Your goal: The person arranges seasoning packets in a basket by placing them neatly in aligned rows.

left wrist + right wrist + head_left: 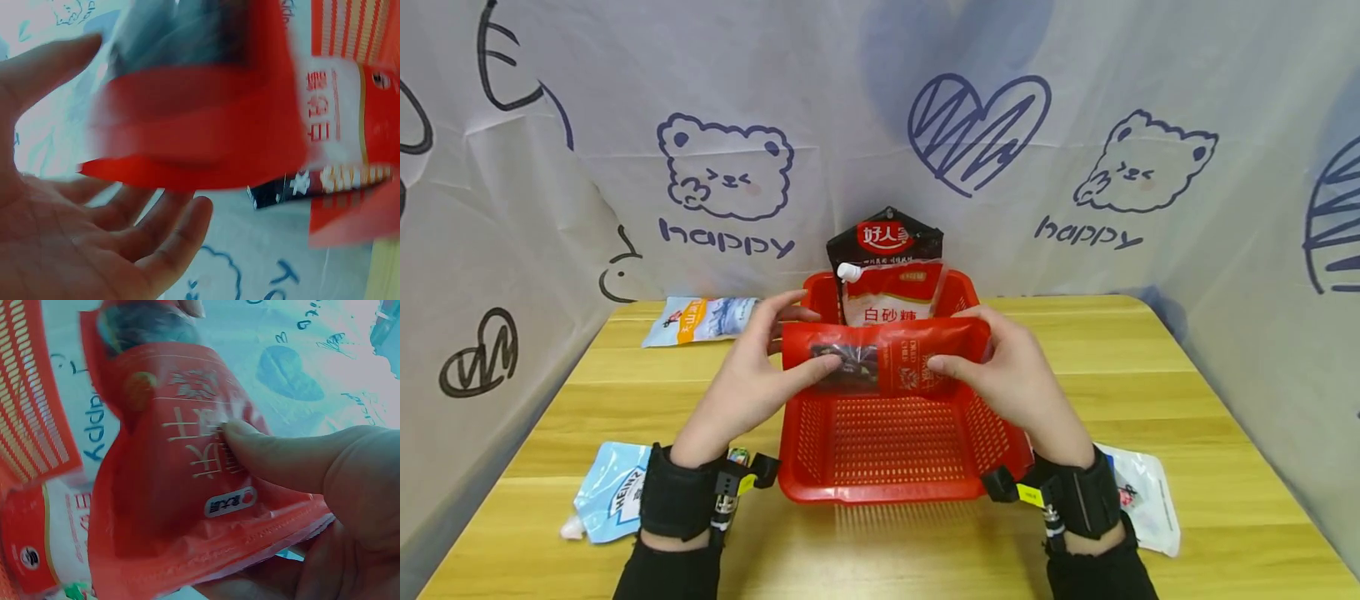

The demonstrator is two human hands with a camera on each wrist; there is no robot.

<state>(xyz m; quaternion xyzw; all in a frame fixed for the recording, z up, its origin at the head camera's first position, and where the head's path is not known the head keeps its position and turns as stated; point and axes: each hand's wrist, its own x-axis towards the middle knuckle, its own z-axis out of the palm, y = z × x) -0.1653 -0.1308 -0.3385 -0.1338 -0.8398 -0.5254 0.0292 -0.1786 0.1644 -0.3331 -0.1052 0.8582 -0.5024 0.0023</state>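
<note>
Head view: right hand (1018,375) pinches windowed red pouch (891,358) above red perforated basket (883,493); left hand (748,371), spread wide, flanks other end (apparently keeping limp pack level).

Head view looks forward and down; both wrist views, much nearer, share the red packet (891,357).

In the head view, I see soft, fairly even light and mostly crisp detail. A pale sheen brightens the table (887,558) toward its near edge; small glints catch on the red packet (887,358). My left wrist view blurs that packet heavily; my right looks hazy, washed out at upper right.
</note>
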